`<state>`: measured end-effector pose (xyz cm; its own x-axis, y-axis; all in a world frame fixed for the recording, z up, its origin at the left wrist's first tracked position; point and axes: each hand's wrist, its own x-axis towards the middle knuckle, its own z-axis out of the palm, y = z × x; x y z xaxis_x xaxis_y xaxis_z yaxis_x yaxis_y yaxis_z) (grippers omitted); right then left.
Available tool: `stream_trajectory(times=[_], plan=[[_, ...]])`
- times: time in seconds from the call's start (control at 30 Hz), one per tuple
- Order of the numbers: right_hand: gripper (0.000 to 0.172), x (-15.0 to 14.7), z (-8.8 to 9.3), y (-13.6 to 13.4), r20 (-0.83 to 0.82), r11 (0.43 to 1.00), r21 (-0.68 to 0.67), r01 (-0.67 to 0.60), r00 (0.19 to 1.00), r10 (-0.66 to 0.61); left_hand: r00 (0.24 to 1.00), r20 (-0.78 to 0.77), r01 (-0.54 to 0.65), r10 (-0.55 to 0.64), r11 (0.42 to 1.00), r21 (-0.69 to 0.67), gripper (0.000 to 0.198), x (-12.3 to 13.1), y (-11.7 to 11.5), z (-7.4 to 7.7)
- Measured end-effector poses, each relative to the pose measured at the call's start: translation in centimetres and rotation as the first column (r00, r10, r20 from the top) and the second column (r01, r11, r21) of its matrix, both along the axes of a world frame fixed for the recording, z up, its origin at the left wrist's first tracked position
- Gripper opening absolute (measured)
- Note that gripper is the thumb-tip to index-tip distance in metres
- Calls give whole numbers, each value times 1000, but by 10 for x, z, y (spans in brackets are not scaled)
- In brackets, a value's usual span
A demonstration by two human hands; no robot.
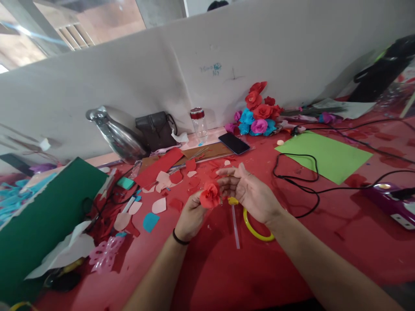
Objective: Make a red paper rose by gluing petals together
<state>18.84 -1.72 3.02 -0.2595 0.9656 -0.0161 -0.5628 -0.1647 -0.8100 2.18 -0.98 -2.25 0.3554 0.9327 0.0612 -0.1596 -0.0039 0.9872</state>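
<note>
A red paper flower (210, 195) with curled petals is pinched in my left hand (191, 216), over the middle of the red table. Just to the right of the flower, my right hand (249, 192) has its fingers apart and partly bent, palm turned toward the flower. Its fingertips are close to the petals; whether they touch I cannot tell. Below the right hand lie a translucent stick (236, 226) with a yellow piece at its top end and a yellow ring (256, 233), partly hidden by the wrist. Cut petals in pink, red and blue (151, 222) lie scattered to the left.
Paper flowers (259, 114), a phone (234, 143), a glass jar (198, 123), a dark bag (156, 129) and a steel flask (118, 136) line the wall. To the right are a green sheet (324, 153), black cable (301, 185) and purple power strip (389, 203). A green box (48, 229) stands left.
</note>
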Motion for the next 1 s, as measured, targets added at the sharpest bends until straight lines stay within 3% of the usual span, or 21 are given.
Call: stream_trajectory(times=[0.2, 0.33, 0.47, 0.53, 0.6, 0.67, 0.73, 0.8, 0.87, 1.0], plan=[[43, -1, -1, 2, 25, 996, -16, 90, 996, -89, 968, 204, -110, 147, 977, -185, 20, 1, 0, 6], [37, -3, -7, 4, 81, 984, -37, 173, 982, -170, 914, 331, -107, 234, 927, -359, 21, 0, 1, 13], [25, 7, -11, 6, 370, 970, 119, 214, 896, -244, 902, 367, -65, 227, 912, -404, 22, -2, 3, 15], [19, 14, -10, 7, 617, 948, 274, 159, 727, -300, 899, 374, -58, 227, 909, -413, 23, -4, 4, 15], [19, 20, -9, 7, 822, 931, 357, 71, 450, -350, 893, 378, -65, 245, 900, -431, 23, -5, 5, 15], [14, 22, -9, 5, 923, 931, 364, -12, 140, -359, 881, 384, -81, 277, 888, -453, 23, -7, 7, 16], [10, 22, -10, 2, 934, 937, 331, -114, -99, -342, 864, 393, -101, 314, 874, -476, 21, -9, 9, 16], [21, 22, -11, -1, 914, 931, 281, -232, -231, -334, 848, 395, -122, 354, 855, -504, 19, -11, 11, 16], [28, 23, -12, -3, 888, 919, 238, -314, -312, -337, 833, 391, -137, 391, 831, -539, 17, -13, 13, 18], [35, 24, -14, -1, 834, 920, 177, -349, -444, -329, 817, 383, -154, 432, 803, -576, 16, -17, 15, 23]])
